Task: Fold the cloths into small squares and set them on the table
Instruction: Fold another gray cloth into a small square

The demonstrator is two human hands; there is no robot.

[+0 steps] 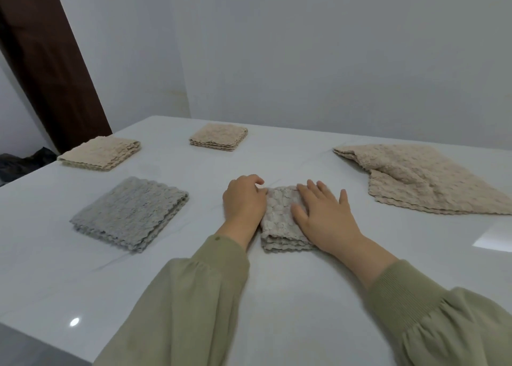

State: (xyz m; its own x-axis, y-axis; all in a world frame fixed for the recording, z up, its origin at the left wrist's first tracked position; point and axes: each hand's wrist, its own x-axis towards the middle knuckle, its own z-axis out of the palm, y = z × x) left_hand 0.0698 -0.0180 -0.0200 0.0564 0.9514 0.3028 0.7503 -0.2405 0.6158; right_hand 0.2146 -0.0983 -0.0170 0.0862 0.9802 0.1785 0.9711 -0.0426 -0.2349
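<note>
The right hand's (325,219) fingers (314,195) lie straight and slightly spread, pressing flat on top of a pale folded cloth (278,221) that sits on the worktop (277,304) near its middle, directly in front of the person. The left hand's (243,203) fingers (253,179) are curled at the cloth's far left corner, touching its edge; the thumb is hidden, so I cannot tell whether they pinch the fabric or only rest against it. The cloth lies between the two hands as a thick little stack of layers, its scalloped edges facing the person. Both arms wear olive-green sleeves (194,296) that reach in from the near edge. To the left of the hands a grey folded cloth (130,213) lies flat, well apart from the pale one. Farther back on the left is a beige folded cloth (99,153), and another beige folded square (219,137) sits near the far edge, more to the middle. On the right a larger beige cloth (415,177) is spread loosely, rumpled and not squared. Behind the worktop stands a plain pale wall (304,47), with a dark brown panel (50,61) at the left.
</note>
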